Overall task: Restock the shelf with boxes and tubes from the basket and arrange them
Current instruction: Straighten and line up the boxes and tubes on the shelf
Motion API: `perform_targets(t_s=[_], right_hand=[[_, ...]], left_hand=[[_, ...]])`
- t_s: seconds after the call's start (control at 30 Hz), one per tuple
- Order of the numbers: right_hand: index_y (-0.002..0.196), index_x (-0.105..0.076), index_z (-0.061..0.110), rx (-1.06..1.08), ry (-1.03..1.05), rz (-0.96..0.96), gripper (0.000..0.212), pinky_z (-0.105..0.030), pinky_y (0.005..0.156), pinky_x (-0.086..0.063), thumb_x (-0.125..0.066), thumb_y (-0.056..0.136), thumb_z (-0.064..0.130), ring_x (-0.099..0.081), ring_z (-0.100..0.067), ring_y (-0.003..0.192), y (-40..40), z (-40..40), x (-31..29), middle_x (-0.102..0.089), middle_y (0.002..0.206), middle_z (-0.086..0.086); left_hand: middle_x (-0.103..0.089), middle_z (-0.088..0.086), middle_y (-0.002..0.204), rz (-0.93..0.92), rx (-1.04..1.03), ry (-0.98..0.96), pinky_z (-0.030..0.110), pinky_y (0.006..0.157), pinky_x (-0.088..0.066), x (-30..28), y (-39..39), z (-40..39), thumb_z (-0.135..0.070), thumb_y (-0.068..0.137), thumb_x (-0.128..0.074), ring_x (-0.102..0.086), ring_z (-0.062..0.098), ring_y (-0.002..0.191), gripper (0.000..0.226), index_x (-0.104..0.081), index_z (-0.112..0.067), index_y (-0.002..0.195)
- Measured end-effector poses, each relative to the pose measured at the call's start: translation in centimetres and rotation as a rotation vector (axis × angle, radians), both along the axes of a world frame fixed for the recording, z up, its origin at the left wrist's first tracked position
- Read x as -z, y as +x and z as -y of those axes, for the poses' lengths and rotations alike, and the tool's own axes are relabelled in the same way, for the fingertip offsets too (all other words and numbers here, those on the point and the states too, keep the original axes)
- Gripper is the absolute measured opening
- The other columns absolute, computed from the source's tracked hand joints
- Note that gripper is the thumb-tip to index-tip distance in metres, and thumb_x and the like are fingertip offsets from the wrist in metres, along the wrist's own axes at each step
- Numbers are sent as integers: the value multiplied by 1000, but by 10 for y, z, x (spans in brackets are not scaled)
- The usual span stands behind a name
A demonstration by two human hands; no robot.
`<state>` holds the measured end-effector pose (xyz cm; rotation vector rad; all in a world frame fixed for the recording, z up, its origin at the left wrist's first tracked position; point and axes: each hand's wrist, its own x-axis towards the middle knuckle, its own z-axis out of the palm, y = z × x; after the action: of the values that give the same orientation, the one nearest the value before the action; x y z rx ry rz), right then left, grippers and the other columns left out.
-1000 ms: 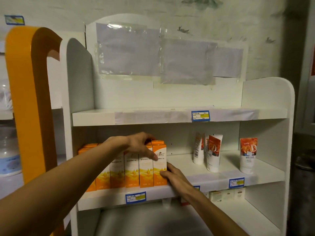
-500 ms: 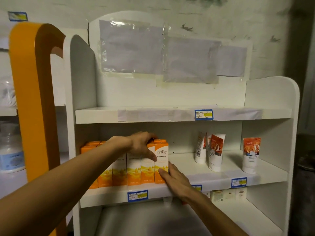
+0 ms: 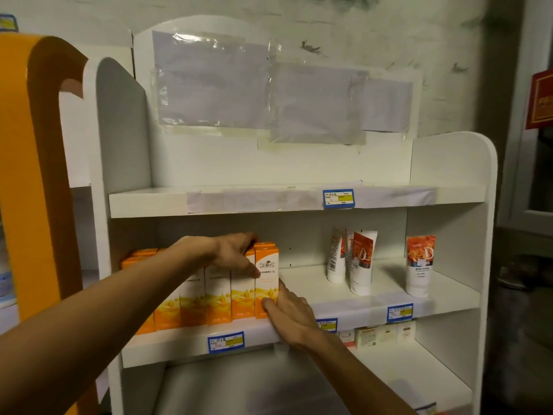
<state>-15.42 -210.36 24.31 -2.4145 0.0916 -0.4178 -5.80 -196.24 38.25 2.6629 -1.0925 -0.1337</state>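
White shelving (image 3: 454, 163) with rounded side panels stands against a pale, scuffed wall, and grey sheets taped under clear film (image 3: 269, 85) cover its back panel. From the head camera, the middle shelf (image 3: 374, 307) serves as the landmark.

On the left part of that shelf stands a row of orange-and-white boxes (image 3: 218, 298), tall and narrow, white on the upper half and orange with a droplet pattern below, packed side by side with more of the same behind them. The rightmost box (image 3: 267, 280) carries a small logo near its top. The left hand (image 3: 232, 253) reaches over the row from the left, fingers curled over the box tops and thumb pressed on the front of the rightmost box. The right hand (image 3: 288, 314) lies at the shelf's front edge with straight fingers flat against the lower right side of that same box.

Further right on the shelf, well apart from the boxes, stand three white tubes with orange-red printed fronts: two (image 3: 357, 262) close together and one (image 3: 419, 265) alone near the right panel. All rest upright on their caps.

Blue-and-yellow price labels (image 3: 226, 342) are stuck along the shelf's front lip. Above it, the upper shelf (image 3: 149, 202) has a taped paper strip and another label (image 3: 338, 198). Below it, small pale cartons (image 3: 378, 335) sit at the back of the lower shelf. Left of the unit rises an orange panel (image 3: 27, 175).
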Motion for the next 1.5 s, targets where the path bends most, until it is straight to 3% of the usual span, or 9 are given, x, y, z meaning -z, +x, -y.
perform_targets(t_s=[0.2,0.57,0.8,1.07,1.2,1.37,1.5], right_hand=[[148,-28,33,-28,55,-39,51,-39,106,-42,-32,101,54,-56,-19,117,-2,1,-5,-56,137,2],[147,-32,32,-10,77,12,47,-40,110,-36,-28,104,51,-51,-19,122,-2,1,-2,-53,139,1],[148,-30,32,-2,32,58,48,-44,110,-40,-27,104,52,-54,-17,120,1,1,4,-55,138,2],[145,-32,30,11,-22,88,46,-40,107,-43,-32,104,51,-55,-14,114,0,1,6,-56,133,2],[146,-32,29,8,-36,58,47,-36,103,-42,-35,103,50,-53,-12,109,0,0,3,-55,133,3],[147,-29,33,-36,27,14,54,-40,104,-46,-37,99,56,-56,-16,116,1,2,-1,-55,137,3],[149,-25,39,-71,127,37,63,-46,109,-44,-45,92,56,-51,-16,126,-8,5,-8,-47,147,6]], left_hand=[[-64,-1,120,-8,-3,-20,41,98,-55,-1,1,-5,-32,79,-84,-65,18,108,69,-47,-20,136],[-63,-2,120,-106,-37,-38,45,98,-55,-9,0,-12,-38,76,-86,-66,20,107,79,-44,-24,141],[-62,-1,123,-127,-60,-60,46,97,-56,-9,-2,-14,-40,76,-86,-66,21,107,84,-41,-25,145],[-61,-1,125,-157,-65,46,48,93,-57,-13,-5,-12,-40,80,-82,-68,23,104,82,-33,-30,146],[-61,-2,128,-104,-60,179,51,97,-54,-12,-6,-5,-50,81,-77,-65,24,110,76,-36,-31,141],[-59,0,133,-40,-79,257,51,100,-52,-14,-11,1,-55,81,-76,-62,26,115,74,-37,-32,140],[-51,-1,144,71,-74,209,46,105,-48,-17,-20,-1,-72,69,-75,-56,25,123,100,-35,-26,147]])
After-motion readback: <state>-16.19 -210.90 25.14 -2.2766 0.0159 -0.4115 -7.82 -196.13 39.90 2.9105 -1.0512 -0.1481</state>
